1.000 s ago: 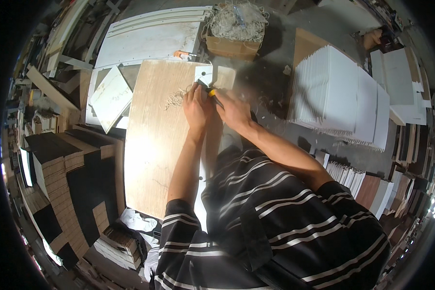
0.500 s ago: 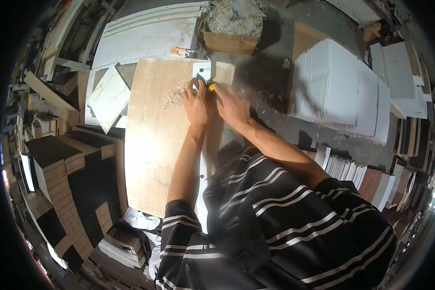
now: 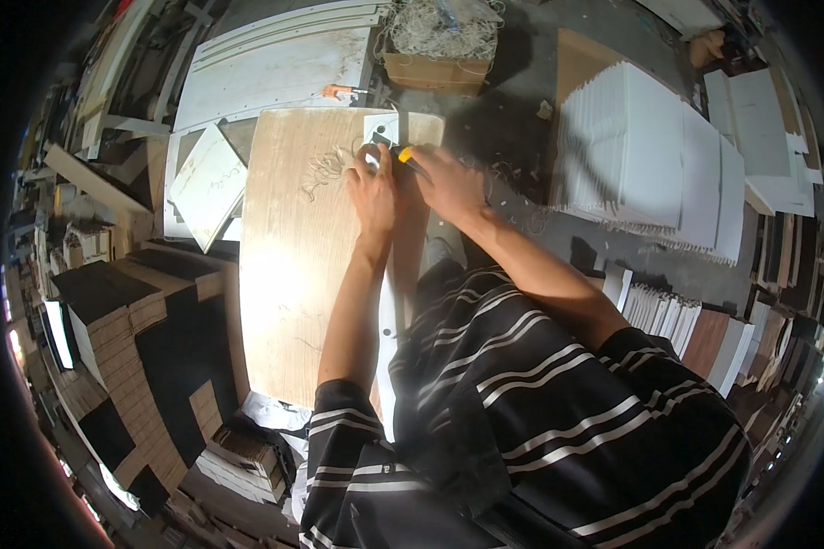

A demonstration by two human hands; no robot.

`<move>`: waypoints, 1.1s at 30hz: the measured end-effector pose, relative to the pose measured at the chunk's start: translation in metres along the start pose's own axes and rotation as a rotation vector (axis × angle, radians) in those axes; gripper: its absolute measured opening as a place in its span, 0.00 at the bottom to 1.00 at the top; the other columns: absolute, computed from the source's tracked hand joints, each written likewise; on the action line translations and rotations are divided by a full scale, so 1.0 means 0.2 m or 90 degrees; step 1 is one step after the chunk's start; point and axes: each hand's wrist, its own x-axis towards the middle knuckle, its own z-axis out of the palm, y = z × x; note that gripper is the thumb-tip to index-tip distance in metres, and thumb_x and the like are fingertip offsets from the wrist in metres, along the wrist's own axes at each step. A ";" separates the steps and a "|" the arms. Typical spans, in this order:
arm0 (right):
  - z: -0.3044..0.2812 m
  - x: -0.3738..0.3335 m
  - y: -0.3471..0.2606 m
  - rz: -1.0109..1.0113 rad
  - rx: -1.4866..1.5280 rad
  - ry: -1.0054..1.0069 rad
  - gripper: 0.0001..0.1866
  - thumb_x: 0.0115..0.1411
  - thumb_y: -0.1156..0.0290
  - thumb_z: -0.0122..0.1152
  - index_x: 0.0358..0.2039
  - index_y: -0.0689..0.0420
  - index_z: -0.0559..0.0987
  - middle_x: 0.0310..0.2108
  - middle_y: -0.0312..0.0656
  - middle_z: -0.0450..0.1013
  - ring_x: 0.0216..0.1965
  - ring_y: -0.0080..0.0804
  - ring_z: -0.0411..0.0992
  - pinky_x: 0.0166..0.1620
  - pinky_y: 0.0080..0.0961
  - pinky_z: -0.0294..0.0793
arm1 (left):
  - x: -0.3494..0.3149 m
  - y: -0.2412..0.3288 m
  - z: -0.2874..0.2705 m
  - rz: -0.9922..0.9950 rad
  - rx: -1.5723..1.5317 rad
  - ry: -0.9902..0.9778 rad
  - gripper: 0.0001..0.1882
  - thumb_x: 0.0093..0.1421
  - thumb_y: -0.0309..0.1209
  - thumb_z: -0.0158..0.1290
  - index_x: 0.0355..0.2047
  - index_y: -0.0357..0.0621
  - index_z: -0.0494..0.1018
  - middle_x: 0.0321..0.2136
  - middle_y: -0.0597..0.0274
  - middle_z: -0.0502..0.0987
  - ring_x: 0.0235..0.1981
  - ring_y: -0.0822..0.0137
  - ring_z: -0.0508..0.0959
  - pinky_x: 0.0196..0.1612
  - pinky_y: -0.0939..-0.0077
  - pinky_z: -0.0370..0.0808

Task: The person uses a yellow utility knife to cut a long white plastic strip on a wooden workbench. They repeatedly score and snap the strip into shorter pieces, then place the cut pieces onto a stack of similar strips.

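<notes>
My left hand [image 3: 373, 197] is closed at the far end of the wood-grain board [image 3: 288, 201], its fingertips pinching a small dark piece [image 3: 381, 139] over a white strip [image 3: 375, 121] with a hole. Just right of it, my right hand [image 3: 450, 188] wraps round a tool with a yellow-tipped dark handle [image 3: 406, 154]. Fingers hide the rest of the tool, so its kind is unclear. Thin pale curled shavings [image 3: 325, 172] lie on the board beside my left fingers.
An orange-handled tool [image 3: 337, 91] lies beyond the board near a white panel [image 3: 279, 69]. A cardboard box [image 3: 435, 75] heaped with shavings stands at the back. White panels [image 3: 645, 151] are stacked to the right, dark-faced boards [image 3: 178, 366] to the left.
My right hand has shifted slightly right, apart from the left, and more of the yellow tip shows. My left fingers have opened a little, and the shavings have spread leftward.
</notes>
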 end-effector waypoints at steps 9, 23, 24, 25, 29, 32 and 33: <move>-0.11 0.08 0.05 -0.011 0.032 0.004 0.21 0.64 0.56 0.61 0.59 0.36 0.79 0.50 0.37 0.76 0.46 0.46 0.79 0.45 0.43 0.80 | -0.01 -0.01 0.01 -0.012 -0.019 0.013 0.33 0.59 0.27 0.56 0.66 0.41 0.66 0.60 0.41 0.67 0.53 0.40 0.69 0.57 0.50 0.67; 0.04 -0.07 -0.01 -0.076 0.002 0.105 0.23 0.64 0.59 0.63 0.60 0.40 0.78 0.40 0.40 0.72 0.34 0.45 0.79 0.35 0.43 0.80 | -0.03 0.02 -0.02 -0.063 -0.123 0.119 0.26 0.55 0.26 0.61 0.55 0.36 0.75 0.57 0.41 0.71 0.54 0.41 0.71 0.59 0.52 0.71; 0.04 -0.07 -0.01 -0.074 0.002 0.099 0.23 0.64 0.59 0.63 0.60 0.40 0.78 0.40 0.40 0.72 0.34 0.45 0.79 0.35 0.43 0.80 | -0.03 0.03 -0.02 -0.065 -0.126 0.113 0.26 0.55 0.25 0.61 0.55 0.36 0.75 0.57 0.41 0.72 0.54 0.41 0.72 0.58 0.52 0.71; 0.04 -0.07 -0.01 -0.073 0.002 0.092 0.23 0.64 0.59 0.63 0.60 0.40 0.78 0.40 0.40 0.72 0.34 0.46 0.79 0.36 0.42 0.81 | -0.03 0.03 -0.02 -0.064 -0.133 0.113 0.26 0.54 0.25 0.61 0.55 0.36 0.75 0.57 0.41 0.72 0.53 0.41 0.72 0.58 0.52 0.71; 0.04 -0.08 -0.03 -0.050 0.007 0.084 0.23 0.63 0.59 0.64 0.60 0.40 0.78 0.41 0.40 0.73 0.35 0.45 0.79 0.36 0.43 0.81 | -0.03 0.03 -0.03 -0.037 -0.119 0.126 0.25 0.54 0.24 0.60 0.54 0.35 0.76 0.56 0.41 0.72 0.52 0.41 0.72 0.57 0.53 0.72; 0.03 -0.07 -0.04 -0.049 0.011 0.106 0.23 0.63 0.59 0.64 0.59 0.40 0.78 0.41 0.40 0.73 0.35 0.46 0.79 0.35 0.43 0.80 | -0.03 0.04 -0.04 -0.007 -0.090 0.126 0.26 0.53 0.23 0.59 0.55 0.36 0.77 0.56 0.42 0.72 0.52 0.41 0.72 0.56 0.54 0.72; 0.02 -0.06 -0.04 -0.045 0.016 0.112 0.23 0.63 0.59 0.64 0.59 0.41 0.78 0.41 0.40 0.73 0.35 0.46 0.79 0.35 0.43 0.80 | -0.03 0.04 -0.04 -0.002 -0.078 0.123 0.27 0.53 0.23 0.58 0.56 0.37 0.77 0.56 0.42 0.72 0.52 0.41 0.72 0.56 0.54 0.72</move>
